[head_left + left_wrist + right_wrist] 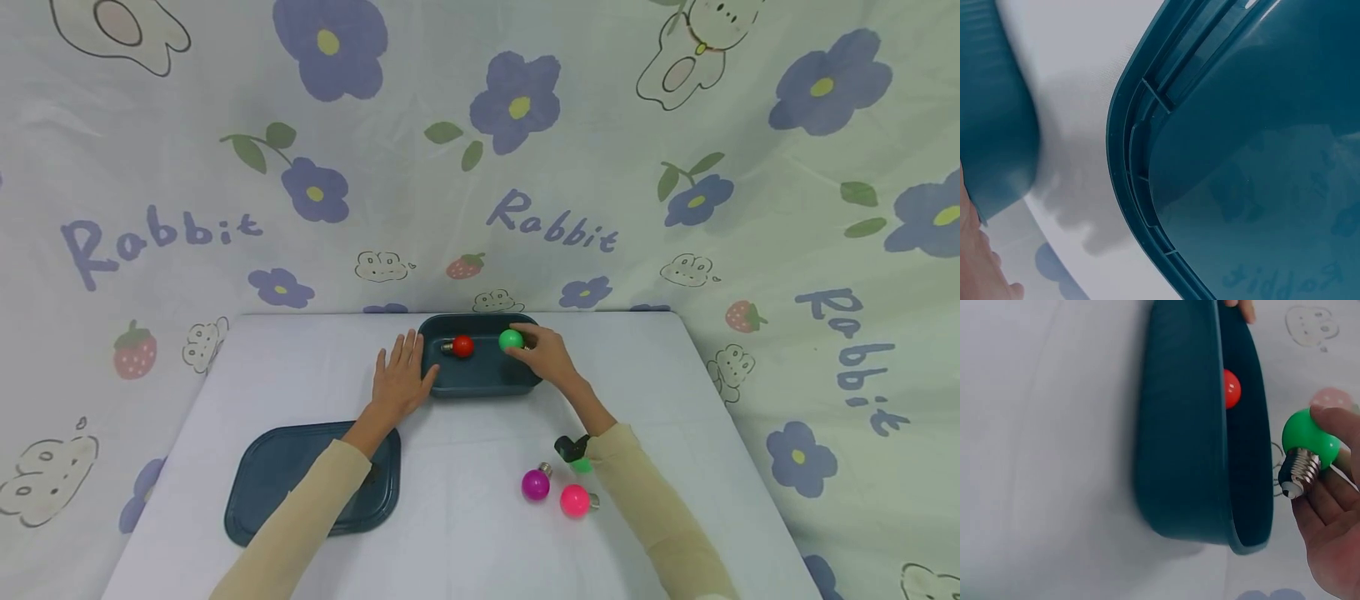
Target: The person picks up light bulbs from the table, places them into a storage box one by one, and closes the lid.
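A dark teal plastic box (483, 392) stands near the table's back edge, with a red light bulb (463, 346) lying inside it. My right hand (551, 358) pinches a green light bulb (510, 340) between thumb and fingers over the box's right part. In the right wrist view, that green bulb (1310, 434) is held by its round glass, its silver screw base pointing down and toward the camera. With fingers straight, my left hand (401, 379) rests at the box's left side. Only part of that hand (982, 262) shows in the left wrist view.
A dark teal lid (262, 467) lies at the front left, partly under my left forearm. Right of centre lie a purple bulb (536, 485), a pink bulb (575, 501) and a green bulb (582, 466), mostly hidden by my right wrist. A patterned curtain (420, 208) hangs behind the table.
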`<state>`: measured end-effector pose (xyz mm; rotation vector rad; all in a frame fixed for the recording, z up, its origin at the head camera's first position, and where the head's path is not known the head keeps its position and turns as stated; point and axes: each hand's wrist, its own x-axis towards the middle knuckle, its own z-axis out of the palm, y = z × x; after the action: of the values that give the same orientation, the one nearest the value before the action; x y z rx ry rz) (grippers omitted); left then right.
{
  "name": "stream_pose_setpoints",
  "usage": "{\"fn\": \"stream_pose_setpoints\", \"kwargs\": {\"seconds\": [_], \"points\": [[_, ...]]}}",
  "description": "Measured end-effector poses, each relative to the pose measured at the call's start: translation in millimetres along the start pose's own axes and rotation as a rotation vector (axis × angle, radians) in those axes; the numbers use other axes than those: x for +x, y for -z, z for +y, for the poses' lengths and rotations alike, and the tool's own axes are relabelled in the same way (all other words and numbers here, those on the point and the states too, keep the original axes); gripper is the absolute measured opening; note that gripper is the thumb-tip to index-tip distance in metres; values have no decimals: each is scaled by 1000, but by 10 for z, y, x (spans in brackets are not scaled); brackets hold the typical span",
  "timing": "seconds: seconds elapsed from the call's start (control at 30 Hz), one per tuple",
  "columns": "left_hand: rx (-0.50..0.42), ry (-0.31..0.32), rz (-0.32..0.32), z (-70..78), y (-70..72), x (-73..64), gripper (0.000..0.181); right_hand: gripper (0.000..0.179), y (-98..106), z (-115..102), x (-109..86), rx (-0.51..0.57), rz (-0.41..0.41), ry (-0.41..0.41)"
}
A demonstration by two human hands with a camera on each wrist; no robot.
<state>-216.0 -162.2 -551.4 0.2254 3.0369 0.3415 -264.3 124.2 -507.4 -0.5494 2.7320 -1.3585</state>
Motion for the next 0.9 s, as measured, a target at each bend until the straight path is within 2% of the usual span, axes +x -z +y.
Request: {"fn": "stream_pose_setpoints", "kwargs": {"seconds": [0.2, 0.37, 0.6, 0.9], "points": [[-8, -3, 11, -1, 2, 0, 76, 49, -145, 32, 136, -60, -17, -21], [-4, -5, 12, -11, 5, 3, 75, 49, -262, 40, 223, -101, -31, -82], [10, 1, 7, -9, 1, 9, 76, 48, -366, 49, 301, -108, -38, -115], [9, 4, -2, 11, 6, 0, 76, 48, -523, 126, 355, -133, -35, -209]]}}
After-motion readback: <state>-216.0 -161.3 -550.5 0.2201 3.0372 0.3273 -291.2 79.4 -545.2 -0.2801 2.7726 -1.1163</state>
